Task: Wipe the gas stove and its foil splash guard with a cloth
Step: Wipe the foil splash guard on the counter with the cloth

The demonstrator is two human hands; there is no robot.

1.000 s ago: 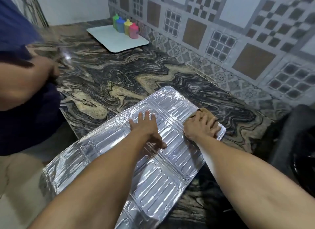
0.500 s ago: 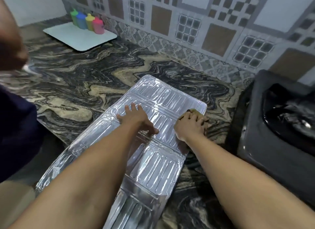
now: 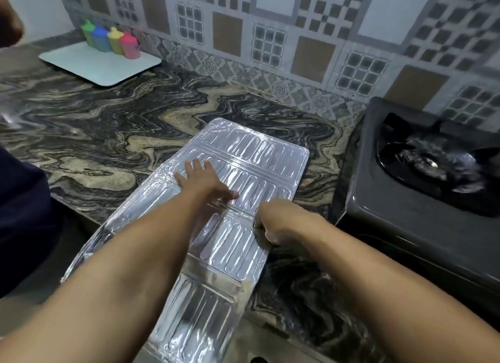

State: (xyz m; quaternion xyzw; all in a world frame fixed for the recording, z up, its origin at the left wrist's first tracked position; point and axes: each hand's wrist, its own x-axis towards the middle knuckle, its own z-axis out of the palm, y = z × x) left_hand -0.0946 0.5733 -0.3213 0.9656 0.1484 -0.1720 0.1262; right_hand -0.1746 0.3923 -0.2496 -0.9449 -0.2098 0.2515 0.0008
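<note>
The cloth cannot be seen under the curled right hand. The stove is cut off at the right edge, its burner blurred. A person's dark sleeve is cropped at left.

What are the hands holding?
The left hand only presses flat on the foil splash guard. The right hand is fisted; its contents are hidden.

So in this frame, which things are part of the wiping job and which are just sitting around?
In the job:
foil splash guard
gas stove
left hand, flat on the guard
right hand, fisted at its edge

Lying about:
white tray
four coloured bottles
</note>
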